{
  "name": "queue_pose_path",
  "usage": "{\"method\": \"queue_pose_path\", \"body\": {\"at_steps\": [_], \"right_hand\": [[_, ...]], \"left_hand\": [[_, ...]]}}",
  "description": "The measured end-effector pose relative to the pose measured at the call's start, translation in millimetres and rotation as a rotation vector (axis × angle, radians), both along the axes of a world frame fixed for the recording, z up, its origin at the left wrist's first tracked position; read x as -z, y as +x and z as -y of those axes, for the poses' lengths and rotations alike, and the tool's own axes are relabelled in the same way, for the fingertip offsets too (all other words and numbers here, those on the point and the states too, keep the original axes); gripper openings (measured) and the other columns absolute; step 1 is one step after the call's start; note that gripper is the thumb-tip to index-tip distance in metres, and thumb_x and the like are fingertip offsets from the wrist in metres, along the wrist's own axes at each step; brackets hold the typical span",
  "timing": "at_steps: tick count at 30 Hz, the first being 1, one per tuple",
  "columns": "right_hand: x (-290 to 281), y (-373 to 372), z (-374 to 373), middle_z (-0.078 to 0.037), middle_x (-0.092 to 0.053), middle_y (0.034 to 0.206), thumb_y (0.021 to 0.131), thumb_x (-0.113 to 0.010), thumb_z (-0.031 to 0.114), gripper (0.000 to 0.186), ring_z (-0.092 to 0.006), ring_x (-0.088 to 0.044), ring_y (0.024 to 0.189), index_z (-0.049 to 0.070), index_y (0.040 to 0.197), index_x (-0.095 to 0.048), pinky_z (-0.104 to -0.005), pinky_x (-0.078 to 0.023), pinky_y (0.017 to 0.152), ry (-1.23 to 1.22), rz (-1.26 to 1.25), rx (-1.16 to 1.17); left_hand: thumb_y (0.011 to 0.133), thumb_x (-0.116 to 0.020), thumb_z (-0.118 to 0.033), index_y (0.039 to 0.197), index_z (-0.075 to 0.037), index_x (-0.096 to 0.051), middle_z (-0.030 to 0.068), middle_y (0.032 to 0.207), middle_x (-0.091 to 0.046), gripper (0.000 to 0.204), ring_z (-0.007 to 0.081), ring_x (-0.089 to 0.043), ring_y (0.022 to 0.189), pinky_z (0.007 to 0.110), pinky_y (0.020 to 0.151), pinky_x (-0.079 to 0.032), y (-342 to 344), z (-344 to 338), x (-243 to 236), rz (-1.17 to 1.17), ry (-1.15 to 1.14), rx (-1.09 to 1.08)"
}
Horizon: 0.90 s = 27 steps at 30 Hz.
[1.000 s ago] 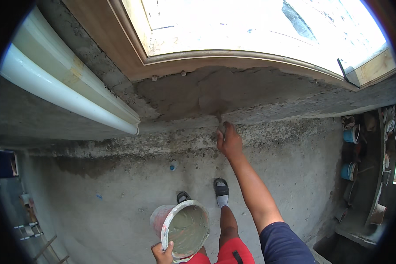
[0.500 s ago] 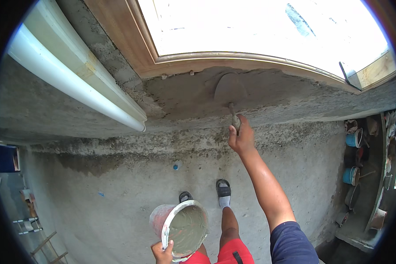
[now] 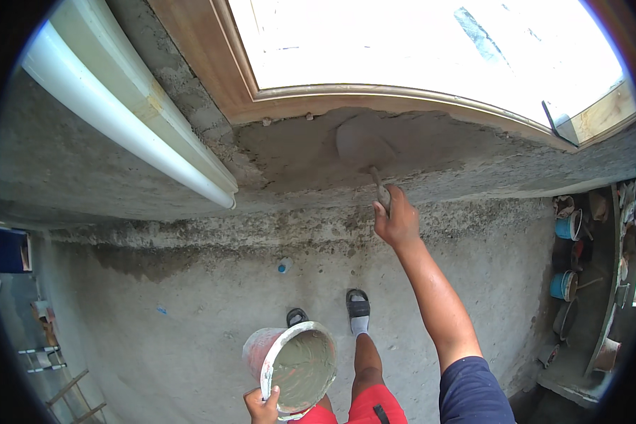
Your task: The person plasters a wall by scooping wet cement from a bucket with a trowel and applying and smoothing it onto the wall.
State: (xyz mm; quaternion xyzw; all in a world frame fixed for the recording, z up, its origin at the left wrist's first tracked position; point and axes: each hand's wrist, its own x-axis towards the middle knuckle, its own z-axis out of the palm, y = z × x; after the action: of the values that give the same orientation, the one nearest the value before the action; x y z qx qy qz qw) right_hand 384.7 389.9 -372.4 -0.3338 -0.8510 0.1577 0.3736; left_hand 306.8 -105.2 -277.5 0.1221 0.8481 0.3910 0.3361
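Observation:
My right hand (image 3: 400,220) is closed round the handle of a trowel (image 3: 360,145). The trowel's broad, rounded blade lies against damp grey mortar (image 3: 290,150) on the wall just below a wooden window frame (image 3: 233,106). Low in front of me, my left hand (image 3: 263,405) grips the rim of a whitish-red bucket (image 3: 256,350), thumb over the edge. Inside the tilted bucket is wet, greenish-grey mortar (image 3: 304,371) with a smoothed surface. The blade's edges are hard to tell from the mortar around it.
White pipes (image 3: 134,134) lean along the wall at left. A bottle cap (image 3: 284,266) lies on the concrete floor (image 3: 191,339) ahead of my sandals. Blue buckets (image 3: 562,284) and other gear line the right side. A wooden ladder-like frame (image 3: 76,396) stands at lower left.
The trowel blade has slid slightly left across the mortar and its handle has swung right with my right hand. My left hand still holds the bucket in nearly the same place.

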Motion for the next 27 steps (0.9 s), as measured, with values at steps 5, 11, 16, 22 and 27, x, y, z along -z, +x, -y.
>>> {"method": "queue_pose_path", "body": {"at_steps": [5,11,16,22,27], "right_hand": [[66,27,4,-0.023,-0.065,0.102,0.089,-0.070,0.026,0.047,-0.0414,-0.069,0.078,0.001,0.124,-0.052,-0.0470,-0.057,0.061,-0.005,0.262,0.128],[77,57,67,-0.025,-0.065,0.102,0.092,-0.065,0.023,0.044,-0.0478,-0.066,0.083,-0.003,0.125,-0.051,-0.0506,-0.055,0.067,-0.177,0.202,-0.004],[11,-7,23,-0.023,-0.067,0.098,0.092,-0.066,0.026,0.043,-0.0468,-0.066,0.084,0.002,0.125,-0.053,-0.0528,-0.055,0.068,-0.177,-0.085,0.104],[36,-11,32,-0.024,-0.067,0.101,0.096,-0.060,0.035,0.046,-0.0438,-0.068,0.082,0.000,0.126,-0.053,-0.0525,-0.056,0.066,-0.213,0.460,-0.109],[41,99,128,-0.030,-0.068,0.089,0.095,-0.060,0.040,0.045,-0.0502,-0.066,0.082,0.001,0.116,-0.054,-0.0580,-0.053,0.071,-0.611,0.586,-0.025]], "left_hand": [[0.084,-0.073,-0.008,0.058,-0.002,-0.043,-0.0051,0.056,-0.041,0.041,0.0062,-0.037,0.056,0.031,0.049,-0.029,7,-3,2,0.016,0.023,-0.027],[0.085,-0.073,-0.008,0.057,-0.004,-0.043,-0.0063,0.057,-0.041,0.041,0.0052,-0.036,0.056,0.030,0.048,-0.027,9,12,-10,0.041,0.004,-0.049],[0.085,-0.075,-0.010,0.057,-0.004,-0.043,-0.0064,0.057,-0.041,0.042,0.0056,-0.036,0.056,0.030,0.048,-0.028,7,9,-15,-0.019,-0.012,-0.018],[0.085,-0.074,-0.011,0.057,-0.004,-0.044,-0.0069,0.058,-0.042,0.041,0.0056,-0.038,0.058,0.030,0.050,-0.030,6,0,-27,-0.046,0.050,-0.060],[0.087,-0.072,-0.012,0.060,-0.003,-0.048,-0.0074,0.060,-0.044,0.037,0.0057,-0.039,0.059,0.031,0.051,-0.032,4,-5,-60,-0.115,0.177,-0.134]]}}
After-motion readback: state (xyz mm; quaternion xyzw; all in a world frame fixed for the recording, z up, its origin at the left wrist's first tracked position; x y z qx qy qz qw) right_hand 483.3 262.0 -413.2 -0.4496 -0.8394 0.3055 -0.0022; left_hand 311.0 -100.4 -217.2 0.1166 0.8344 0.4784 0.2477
